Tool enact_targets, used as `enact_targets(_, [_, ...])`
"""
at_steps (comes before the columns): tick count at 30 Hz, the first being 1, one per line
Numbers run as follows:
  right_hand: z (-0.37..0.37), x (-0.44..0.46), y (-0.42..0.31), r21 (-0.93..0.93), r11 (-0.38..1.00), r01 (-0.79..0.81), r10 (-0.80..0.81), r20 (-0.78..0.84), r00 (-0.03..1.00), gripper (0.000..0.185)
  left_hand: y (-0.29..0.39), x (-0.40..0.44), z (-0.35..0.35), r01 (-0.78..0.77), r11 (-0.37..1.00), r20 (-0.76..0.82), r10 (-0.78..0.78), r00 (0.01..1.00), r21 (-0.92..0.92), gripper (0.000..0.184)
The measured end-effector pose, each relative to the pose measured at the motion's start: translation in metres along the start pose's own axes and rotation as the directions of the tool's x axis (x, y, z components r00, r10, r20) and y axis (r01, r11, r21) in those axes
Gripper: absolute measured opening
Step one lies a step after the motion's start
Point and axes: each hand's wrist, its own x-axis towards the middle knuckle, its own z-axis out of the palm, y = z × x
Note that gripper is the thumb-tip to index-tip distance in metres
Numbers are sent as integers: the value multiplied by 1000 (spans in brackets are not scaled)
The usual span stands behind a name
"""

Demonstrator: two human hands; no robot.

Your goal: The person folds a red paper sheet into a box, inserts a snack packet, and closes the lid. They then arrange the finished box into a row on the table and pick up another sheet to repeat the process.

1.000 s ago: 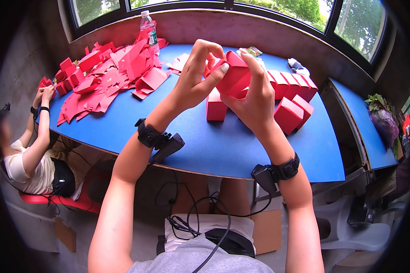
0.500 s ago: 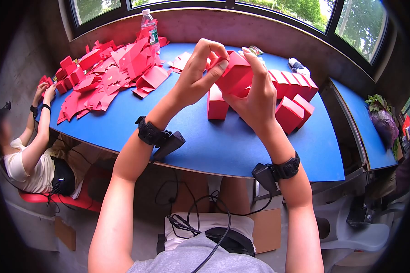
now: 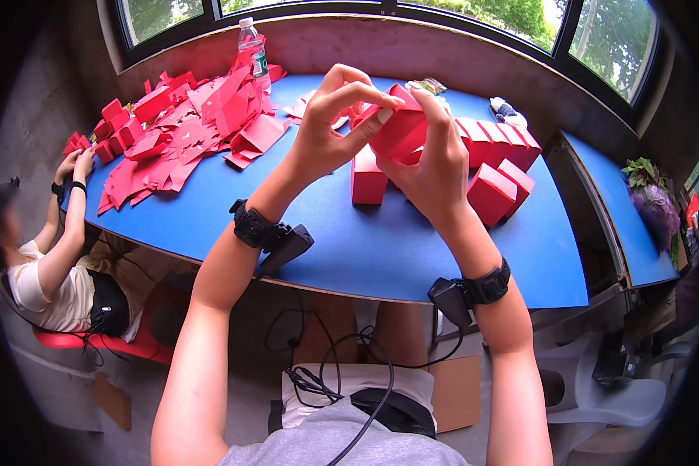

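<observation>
Above the blue table [image 3: 318, 233], both of my hands are on one red paper box [image 3: 400, 133]. My left hand [image 3: 338, 116] pinches the box's upper left edge between thumb and index finger. My right hand [image 3: 435, 159] grips it from the right, fingers at the top and thumb below. Just under the held box, a red box [image 3: 368, 180] stands on the table. A row of red boxes [image 3: 499, 138] lies to the right, behind my right hand, with two more red boxes [image 3: 495, 194] in front of it.
A large heap of red paper pieces [image 3: 190, 136] covers the table's left part, with a plastic bottle [image 3: 255, 54] behind it. Another person [image 3: 43, 268] sits at the far left, hands at small red boxes. A second blue table [image 3: 625, 225] stands right.
My left hand's index finger has straightened and reaches further right over the box's top edge. The held box has tilted slightly; my right hand stays nearly still.
</observation>
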Motion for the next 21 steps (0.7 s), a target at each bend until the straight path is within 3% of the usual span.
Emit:
enact_targets(3, [-1,-1,-2,7,999,-31,31,18,999,77,6,4,7,-37,997,-115,45,992,72,16])
enact_targets(5, [-2,0,-3,3,1000,-20,20,8,1000,77,9,4,15,14,974,-274,-78,958,-228,15])
enact_targets(6, [-1,0,-4,-1,1000,-9,9,-3,1000,77,7,3,14,16,974,-275,-80,958,-226,15])
enact_targets(11, [0,0,-2,19,1000,8,-8,-25,1000,78,1,-2,5,-41,998,-128,46,991,39,20])
enact_targets(15, [0,1,-2,11,1000,17,-16,-45,999,78,0,-1,6,-82,996,-150,86,985,34,16])
enact_targets(17, [-1,1,-2,13,1000,15,-15,-47,999,78,6,2,5,-121,979,-147,145,978,163,11])
enact_targets(21, [-1,1,-3,18,1000,25,-24,-49,999,78,9,1,8,-87,974,-193,128,973,210,9])
